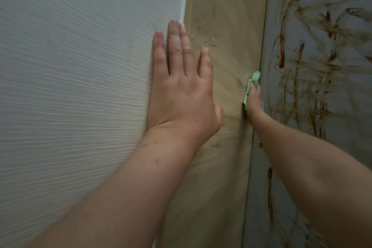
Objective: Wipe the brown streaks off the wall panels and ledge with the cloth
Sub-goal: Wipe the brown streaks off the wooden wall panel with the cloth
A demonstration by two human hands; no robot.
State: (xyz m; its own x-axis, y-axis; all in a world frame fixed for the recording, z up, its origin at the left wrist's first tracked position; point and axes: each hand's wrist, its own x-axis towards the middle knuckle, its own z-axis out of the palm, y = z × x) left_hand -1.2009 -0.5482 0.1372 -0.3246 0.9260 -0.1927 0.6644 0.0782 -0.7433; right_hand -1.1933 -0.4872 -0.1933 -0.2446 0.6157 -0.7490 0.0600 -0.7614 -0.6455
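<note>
While the left hand (pixel 181 86) lies flat, fingers straight, across the edge where the ribbed pale panel (pixel 70 66) meets the beige panel (pixel 225 16), the right hand (pixel 254 104) pinches the green cloth (pixel 254 79) against the beige panel's right edge, long axis running up that seam. Right beside it the grey panel (pixel 326 126) is covered in brown streaks (pixel 281 54), and the beige strip runs on above the cloth

Single head-worn camera, wide-angle, facing forward, hard up close. A ribbed pale panel (pixel 70 86) fills 9 o'clock, tan panel (pixel 227 16) runs from 12 to 6 (lines bowed by the lens), brown-streaked panel (pixel 322 46) at 3 o'clock.
</note>
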